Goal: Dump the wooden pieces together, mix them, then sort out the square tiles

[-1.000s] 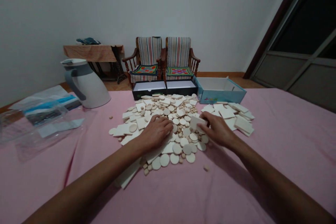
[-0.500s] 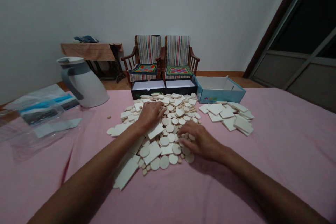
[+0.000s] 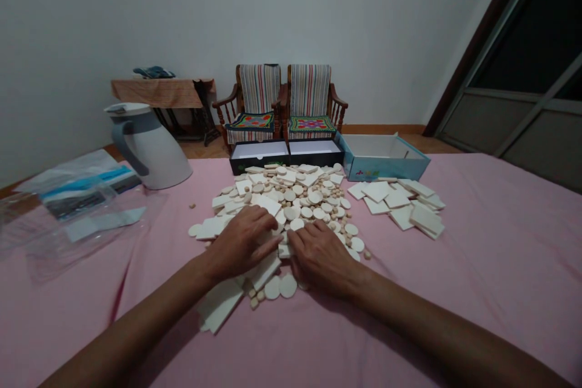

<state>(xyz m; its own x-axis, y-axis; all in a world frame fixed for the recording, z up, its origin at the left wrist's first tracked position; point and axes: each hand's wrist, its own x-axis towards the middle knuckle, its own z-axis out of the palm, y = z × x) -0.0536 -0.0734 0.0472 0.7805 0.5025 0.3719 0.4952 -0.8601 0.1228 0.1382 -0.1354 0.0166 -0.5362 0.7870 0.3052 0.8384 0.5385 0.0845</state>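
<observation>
A heap of pale wooden pieces [image 3: 300,195], with discs, flat rectangles and small cubes, is spread over the pink cloth in front of me. My left hand [image 3: 248,241] lies on the heap's near left part, thumb apart from the bent fingers, with white rectangular pieces beneath it. Just to its right, my right hand [image 3: 321,257] presses down on the heap with its fingers curled together. Whatever is under those fingers is hidden. Between the two hands a white piece [image 3: 284,251] shows in part. A long rectangle [image 3: 222,304] sticks out below my left wrist.
Behind the heap stand two black box trays [image 3: 259,163] and a light blue box [image 3: 386,168]. Square tiles [image 3: 400,203] lie in a separate pile at right. A white jug [image 3: 159,157] and clear plastic packaging [image 3: 91,206] are at left on the pink cloth [image 3: 491,254].
My left hand has drawn back toward me from the middle of the heap. My right hand has moved left, close to it, and its fingers have curled in. Some pieces have shifted.
</observation>
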